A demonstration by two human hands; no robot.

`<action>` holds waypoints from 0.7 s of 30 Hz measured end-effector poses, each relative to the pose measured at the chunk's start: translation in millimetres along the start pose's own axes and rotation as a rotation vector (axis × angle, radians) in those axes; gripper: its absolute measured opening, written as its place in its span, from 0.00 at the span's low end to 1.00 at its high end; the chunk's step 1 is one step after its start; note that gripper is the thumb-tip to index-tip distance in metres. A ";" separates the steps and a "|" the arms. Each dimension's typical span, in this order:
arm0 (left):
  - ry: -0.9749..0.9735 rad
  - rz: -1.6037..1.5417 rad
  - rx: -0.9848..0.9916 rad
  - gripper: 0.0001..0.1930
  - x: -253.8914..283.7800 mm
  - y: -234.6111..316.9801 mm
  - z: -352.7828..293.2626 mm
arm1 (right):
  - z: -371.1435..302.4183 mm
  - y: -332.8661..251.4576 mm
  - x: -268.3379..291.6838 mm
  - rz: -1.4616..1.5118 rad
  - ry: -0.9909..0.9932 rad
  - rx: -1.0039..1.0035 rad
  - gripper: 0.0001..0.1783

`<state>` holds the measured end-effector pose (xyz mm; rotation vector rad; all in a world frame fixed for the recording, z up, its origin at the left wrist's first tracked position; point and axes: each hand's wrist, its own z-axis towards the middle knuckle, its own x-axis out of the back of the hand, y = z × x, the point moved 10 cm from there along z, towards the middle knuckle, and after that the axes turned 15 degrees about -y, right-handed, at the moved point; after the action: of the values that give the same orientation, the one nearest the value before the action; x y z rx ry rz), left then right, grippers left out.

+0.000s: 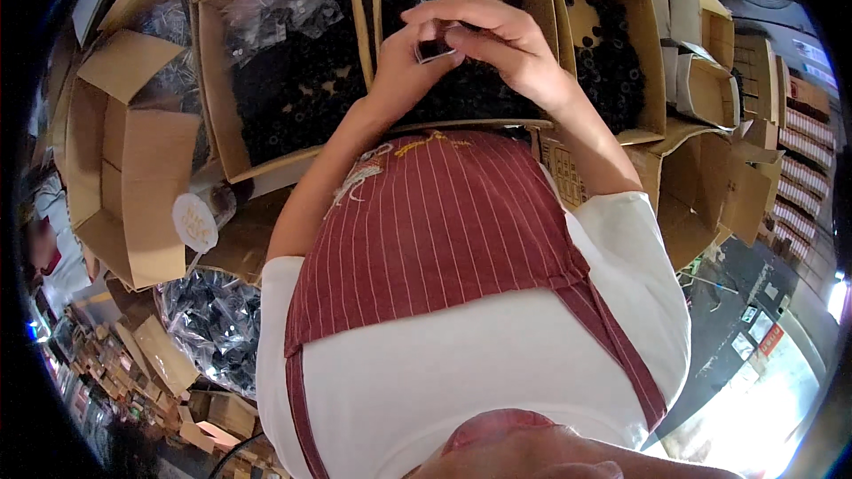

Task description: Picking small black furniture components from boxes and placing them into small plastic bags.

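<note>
My two hands meet above the middle cardboard box [546,53], both closed around one small dark item with a clear, shiny edge [433,47]. It looks like a small clear bag or sleeve, but its exact kind cannot be made out. My left hand [401,66] grips it from the left, with the fingers partly hidden. From the right, the thumb and fingers of my right hand [506,34] bend over its top. Black small parts [470,93] fill the box below. Similar loose black parts [297,111] lie in the box to the left, under several clear plastic bags [293,9].
At right stands a box of black ring-shaped parts [612,71]. Open cardboard boxes [160,186] crowd the left, beside a round white hand fan [195,222]. Bagged black parts [213,328] sit lower left. Another open box [697,182] is at right, near stacked cartons [799,168].
</note>
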<state>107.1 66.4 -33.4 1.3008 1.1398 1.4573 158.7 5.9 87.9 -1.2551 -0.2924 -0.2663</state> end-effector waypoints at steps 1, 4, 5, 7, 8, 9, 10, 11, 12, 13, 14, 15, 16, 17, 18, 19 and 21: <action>0.056 -0.095 -0.069 0.14 0.6 9.4 -0.2 | 1.1 5.1 -6.9 0.117 -0.050 -0.032 0.17; 0.055 -0.152 -0.122 0.10 5.8 23.1 1.0 | -7.7 12.4 3.8 0.283 0.045 -0.161 0.18; 0.005 -0.111 -0.106 0.08 4.1 25.1 2.3 | -16.3 10.9 25.1 0.197 0.126 -0.146 0.17; 0.031 -0.113 -0.099 0.07 8.1 25.8 -0.5 | -46.5 15.9 88.6 0.150 0.421 0.009 0.14; 0.053 -0.113 -0.092 0.07 10.1 25.2 -0.5 | -81.3 34.0 128.1 0.025 0.567 0.002 0.13; 0.043 -0.154 -0.130 0.06 9.1 24.0 3.2 | -115.2 48.9 156.9 0.098 0.754 -0.022 0.12; 0.042 -0.189 -0.102 0.06 9.3 23.0 3.4 | -148.2 75.5 174.4 -0.100 0.811 -0.222 0.12; 0.046 -0.199 -0.095 0.06 9.4 21.8 2.5 | -172.1 104.8 183.2 -0.354 0.748 -0.542 0.11; 0.046 -0.207 -0.092 0.06 8.4 21.7 4.3 | -202.9 158.3 185.5 -0.489 0.607 -0.838 0.13; 0.020 -0.208 -0.110 0.06 4.1 26.4 7.8 | -229.9 230.5 179.9 -0.699 0.088 -1.113 0.28; -0.008 -0.239 -0.075 0.06 -0.8 27.4 12.1 | -262.9 253.2 155.8 -1.081 -0.064 -0.952 0.37; 0.013 -0.257 -0.014 0.06 0.6 19.8 6.8 | -286.6 283.2 115.0 -0.820 -0.341 -1.422 0.43; 0.019 -0.257 -0.020 0.06 1.6 17.0 3.9 | -270.1 258.6 91.7 -0.764 -0.456 -1.482 0.44; 0.022 -0.221 -0.008 0.06 0.2 15.9 7.7 | -285.2 257.1 89.5 -0.725 -0.309 -1.149 0.41; 0.053 -0.176 0.024 0.06 3.5 12.2 4.8 | -257.6 217.7 67.8 -0.581 -0.336 -0.769 0.35; 0.062 -0.236 0.057 0.05 5.4 9.3 0.5 | -244.8 188.9 62.6 -0.680 -0.364 -0.930 0.32; 0.085 -0.251 0.056 0.05 5.6 14.3 0.2 | -238.4 166.7 60.3 -0.779 -0.357 -1.122 0.29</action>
<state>106.4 68.7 -18.2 1.0968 1.3563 1.3125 290.8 -176.2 -106.1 -2.2593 -1.0382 -0.9655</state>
